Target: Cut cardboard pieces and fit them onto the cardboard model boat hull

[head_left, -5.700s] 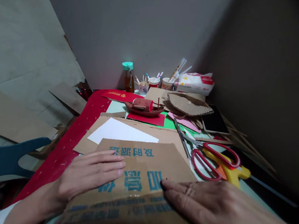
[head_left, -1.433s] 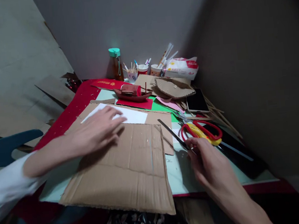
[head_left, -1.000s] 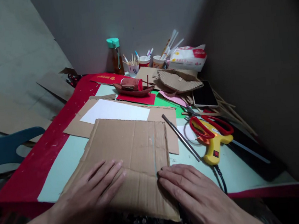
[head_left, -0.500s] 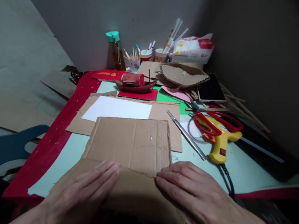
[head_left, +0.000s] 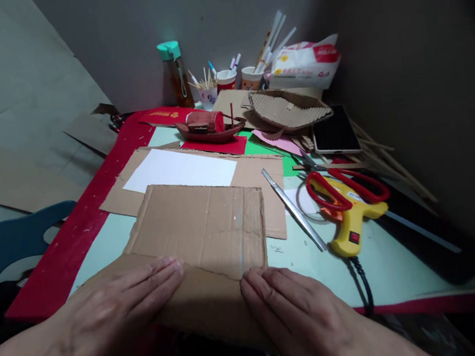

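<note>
A brown cardboard sheet (head_left: 195,222) lies in front of me, with a crease across it and its near part sloping down past the table's front edge. My left hand (head_left: 126,297) grips its near left side, long fingers laid along the crease and thumb hidden. At the near right edge, my right hand (head_left: 293,302) holds the same sheet with bent fingers on top; that thumb is also out of sight. Beyond it, a white paper (head_left: 179,169) rests on a flatter cardboard piece (head_left: 274,219). A silver craft knife (head_left: 294,210) lies right of the sheet.
Red-handled scissors (head_left: 328,191) lie across a yellow glue gun (head_left: 349,234) with a black cord. Behind stand a small brown model boat (head_left: 209,129), a corrugated cardboard hull (head_left: 289,109), a phone (head_left: 334,131), a bottle (head_left: 176,77) and cups of sticks and pens (head_left: 226,81).
My view has shifted slightly. Both hands keep nearly the same places on the cardboard, whose near part appears a little more drawn under between them.
</note>
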